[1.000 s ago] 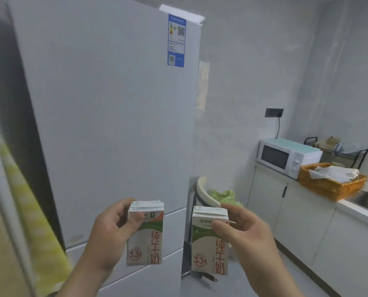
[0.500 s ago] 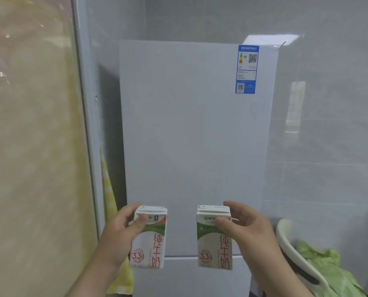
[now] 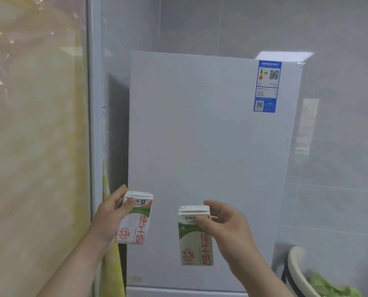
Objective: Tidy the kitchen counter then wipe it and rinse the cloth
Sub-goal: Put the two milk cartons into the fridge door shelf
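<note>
Only the person's arms show. The left grip and the right grip are bare hands. The left forearm and the right forearm are bare too, uncovered skin running to the lower edge of view, nails too blurred to tell.

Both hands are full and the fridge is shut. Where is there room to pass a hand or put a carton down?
No bare ledge shows. Free: the gap between the left carton and right carton, before the fridge door; the dark slot between it and the white frame. Crowded: lower right, by the bin.
</note>
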A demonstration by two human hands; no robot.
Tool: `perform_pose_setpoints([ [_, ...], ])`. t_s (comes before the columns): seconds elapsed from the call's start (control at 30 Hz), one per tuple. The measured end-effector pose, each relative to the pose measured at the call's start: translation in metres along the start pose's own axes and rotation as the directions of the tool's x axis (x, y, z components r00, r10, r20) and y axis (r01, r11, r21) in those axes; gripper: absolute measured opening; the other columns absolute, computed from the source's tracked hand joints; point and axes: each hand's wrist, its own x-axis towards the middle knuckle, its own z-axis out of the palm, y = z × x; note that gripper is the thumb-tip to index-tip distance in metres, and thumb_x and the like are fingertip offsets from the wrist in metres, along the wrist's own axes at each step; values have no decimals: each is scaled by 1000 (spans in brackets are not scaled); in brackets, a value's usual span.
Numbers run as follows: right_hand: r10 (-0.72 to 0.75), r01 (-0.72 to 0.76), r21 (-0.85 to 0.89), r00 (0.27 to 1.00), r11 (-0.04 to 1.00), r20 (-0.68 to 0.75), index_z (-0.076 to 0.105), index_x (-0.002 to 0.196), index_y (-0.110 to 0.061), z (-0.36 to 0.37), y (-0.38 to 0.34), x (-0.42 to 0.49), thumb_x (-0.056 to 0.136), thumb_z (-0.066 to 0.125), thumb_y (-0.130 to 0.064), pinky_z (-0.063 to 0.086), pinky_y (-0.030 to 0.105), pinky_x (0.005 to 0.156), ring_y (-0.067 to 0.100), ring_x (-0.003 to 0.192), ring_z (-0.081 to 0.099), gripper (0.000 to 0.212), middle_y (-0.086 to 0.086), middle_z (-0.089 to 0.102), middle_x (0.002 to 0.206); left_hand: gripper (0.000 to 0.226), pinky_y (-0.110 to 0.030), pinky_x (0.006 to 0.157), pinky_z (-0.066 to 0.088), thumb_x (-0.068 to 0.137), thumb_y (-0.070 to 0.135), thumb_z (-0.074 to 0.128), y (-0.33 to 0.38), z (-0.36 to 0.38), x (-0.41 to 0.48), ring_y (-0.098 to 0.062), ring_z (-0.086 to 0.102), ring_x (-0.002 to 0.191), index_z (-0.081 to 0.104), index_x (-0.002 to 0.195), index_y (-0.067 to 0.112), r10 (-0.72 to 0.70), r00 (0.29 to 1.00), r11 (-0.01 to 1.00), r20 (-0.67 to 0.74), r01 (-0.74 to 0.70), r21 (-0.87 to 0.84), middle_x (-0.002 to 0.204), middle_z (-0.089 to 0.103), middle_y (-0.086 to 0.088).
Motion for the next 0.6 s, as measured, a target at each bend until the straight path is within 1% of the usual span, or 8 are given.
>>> perform_pose_setpoints([
  [0.07,-11,12,-12,1000,1000,14,66,106,-24,13,-4,14,78,77,-5,52,17,64,7,87,71,36,-7,74,96,46,-56,101,42,67,39,74,0,-8,19,-29,52,123,64,112,38,28,1000,999,15,-27,-18,146,44,0],
  [0.13,-17,18,-27,1000,999,12,66,104,-25,25,-4,28,77,78,-5,52,17,65,7,87,70,35,-8,74,94,32,-57,101,41,64,41,80,-5,-14,39,-29,51,125,69,93,47,31,999,999,31,-30,-16,147,42,1],
  [0.23,-24,24,-37,1000,999,-2,66,103,-25,36,-1,48,77,78,-5,52,17,66,7,87,70,35,-8,74,93,31,-59,100,40,67,36,73,-15,-18,64,-31,55,119,67,97,42,47,998,999,45,-46,-21,137,53,-3],
  [0.37,-6,5,-48,1000,999,-23,66,108,-23,45,10,68,78,77,-6,52,17,67,6,88,70,36,-8,74,96,27,-59,93,46,69,34,68,-23,-20,87,-28,66,97,66,95,38,87,995,996,41,-87,7,107,70,-2],
  [0.43,5,-7,-50,999,999,-37,66,107,-23,46,16,74,78,77,-6,52,17,67,7,89,70,35,-7,74,97,30,-55,85,51,63,51,78,-23,-18,92,-24,68,92,69,90,42,123,989,991,79,-127,45,104,72,0],
  [0.5,21,-24,-62,999,998,-47,66,107,-23,47,20,79,78,77,-6,52,17,66,6,89,70,35,-6,74,99,49,-50,75,54,45,71,78,-26,-21,99,-21,70,83,69,84,43,160,980,985,118,-167,51,96,73,4],
  [0.53,28,-32,-68,998,997,-51,66,108,-22,47,23,81,78,76,-5,52,16,66,6,88,70,36,-6,73,100,50,-48,73,54,44,73,77,-28,-22,103,-20,70,80,69,83,43,161,979,985,123,-168,48,92,74,5],
  [0.6,35,-40,-73,997,997,-63,66,110,-21,47,26,85,79,76,-5,52,16,66,6,89,70,37,-5,73,102,20,-52,76,53,65,53,72,-29,-22,110,-24,69,82,69,82,43,142,984,989,106,-146,33,90,73,6],
])
